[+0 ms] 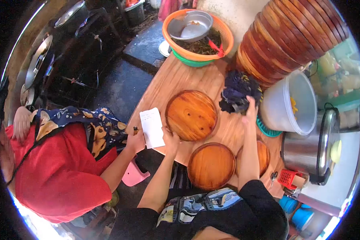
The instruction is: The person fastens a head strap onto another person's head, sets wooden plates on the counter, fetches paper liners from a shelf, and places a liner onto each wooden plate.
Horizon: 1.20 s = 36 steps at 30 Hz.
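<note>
My left hand (171,141) pinches the right edge of a white sheet of paper (152,127) with a few handwritten lines at its top. A co-worker's hand (136,141) is at the paper's left edge, with a small dark item by its fingers that I cannot make out. Just right of my left hand lies a round wooden plate (191,115). My right hand (250,110) grips a bunched dark cloth (238,92) with yellowish bits at its edge. Nearer my body are a second wooden plate (211,166) and a third plate (263,156), partly hidden under my right forearm.
A tall stack of wooden plates (284,36) leans at the back right. Beside it stand a translucent bucket (278,102) and a metal pot (304,154). An orange basket (228,40) holding leaves and a metal bowl sits at the far end. Scissors (273,177) lie near a red basket (288,178).
</note>
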Motion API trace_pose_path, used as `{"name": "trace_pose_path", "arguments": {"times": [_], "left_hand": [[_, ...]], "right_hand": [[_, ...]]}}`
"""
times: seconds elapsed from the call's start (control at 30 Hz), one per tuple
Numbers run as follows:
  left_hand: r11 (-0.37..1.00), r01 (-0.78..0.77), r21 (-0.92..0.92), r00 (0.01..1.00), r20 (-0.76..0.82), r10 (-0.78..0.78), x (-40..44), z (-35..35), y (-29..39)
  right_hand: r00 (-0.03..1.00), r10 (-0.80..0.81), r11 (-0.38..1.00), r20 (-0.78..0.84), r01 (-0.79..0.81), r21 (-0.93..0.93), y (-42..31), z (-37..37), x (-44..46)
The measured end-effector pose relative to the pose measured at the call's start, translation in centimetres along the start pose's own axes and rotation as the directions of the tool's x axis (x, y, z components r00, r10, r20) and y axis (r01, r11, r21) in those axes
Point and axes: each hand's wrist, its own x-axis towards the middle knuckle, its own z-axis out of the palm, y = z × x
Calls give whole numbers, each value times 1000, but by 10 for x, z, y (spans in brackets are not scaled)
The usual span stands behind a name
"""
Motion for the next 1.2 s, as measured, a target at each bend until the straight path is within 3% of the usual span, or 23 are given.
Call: {"name": "trace_pose_path", "arguments": {"times": [0.07, 0.13, 0.2, 0.27, 0.3, 0.33, 0.37, 0.4, 0.43, 0.47, 0.5, 0.57, 0.67, 0.73, 0.77, 0.8, 0.87, 0.93, 0.97, 1.0, 1.03, 1.07, 1.2], "left_hand": [[999, -25, 29, 998, -62, 26, 16, 6, -10], [993, -58, 100, 993, -95, 67, 28, 10, -7], [983, -95, 156, 989, -101, 112, 49, 17, -22], [991, -118, 63, 988, -97, 123, 71, 25, -41], [979, -165, 120, 975, -129, 180, 81, 31, -47], [785, -543, 298, 826, 23, 562, 125, 38, -122], [995, -52, -80, 996, -78, 46, 94, 33, -52], [821, -373, 432, 928, 176, 328, 144, 31, -114], [984, -161, 78, 982, 114, 152, 130, 32, -92], [954, 105, -282, 991, 109, -77, 120, 25, -65], [998, -31, 48, 999, 33, 30, 111, 17, -54], [999, -3, 35, 1000, 28, 2, 78, 24, -53], [681, -648, 342, 733, 523, 435, -6, 3, -35], [822, -531, 204, 703, 648, 293, -50, 9, -49], [729, -628, 272, 647, 704, 295, -74, 12, -24], [684, -677, 272, 638, 680, 361, -76, 17, -41], [643, -699, 311, 660, 628, 413, -84, 19, -55], [625, -732, 272, 621, 645, 446, -83, 17, -47], [631, -711, 311, 657, 613, 439, -84, 17, -42], [629, -696, 346, 683, 589, 432, -87, 17, -35], [627, -683, 374, 703, 569, 427, -89, 14, -30], [631, -670, 392, 721, 546, 427, -89, 10, -25], [612, -647, 455, 756, 486, 437, -68, -8, -20]], "right_hand": [[994, 55, 993, -98, -44, 109, -8, -51, -13], [995, 92, 989, 50, -97, 114, -25, -110, -40], [998, 55, 992, -14, -53, 115, -57, -128, -91], [980, 200, 959, 15, -199, 202, -85, -152, -148], [977, 172, 971, -128, -146, 188, -89, -172, -174], [950, 144, 980, -276, -98, 172, -92, -197, -198], [927, 232, 950, -294, -151, 273, -99, -215, -223], [907, 314, 905, -280, -196, 378, -106, -230, -244], [962, 154, 935, -226, -68, 349, -106, -245, -265], [953, 128, 932, -275, -21, 363, -106, -262, -288], [916, 91, 934, -392, 59, 354, -108, -276, -311], [804, 93, 951, -587, 102, 291, -110, -326, -336], [683, -114, 946, -722, 296, 130, -122, -371, -358], [547, -215, 906, -809, 420, 43, -124, -415, -344], [469, -334, 908, -818, 392, -146, -123, -443, -335], [244, -273, 927, -931, 326, -187, -132, -430, -310], [200, -493, 820, -846, 432, -376, -118, -488, -272], [162, -479, 828, -863, 411, -383, -118, -482, -237], [270, -476, 879, -837, 189, -439, -105, -512, -224], [314, -468, 884, -826, 183, -431, -85, -545, -209], [294, -500, 735, -814, -352, -579, -65, -578, -193], [293, -552, 349, -781, -769, -535, -55, -600, -181], [393, -480, 580, -784, -528, -620, -71, -568, -201]]}}
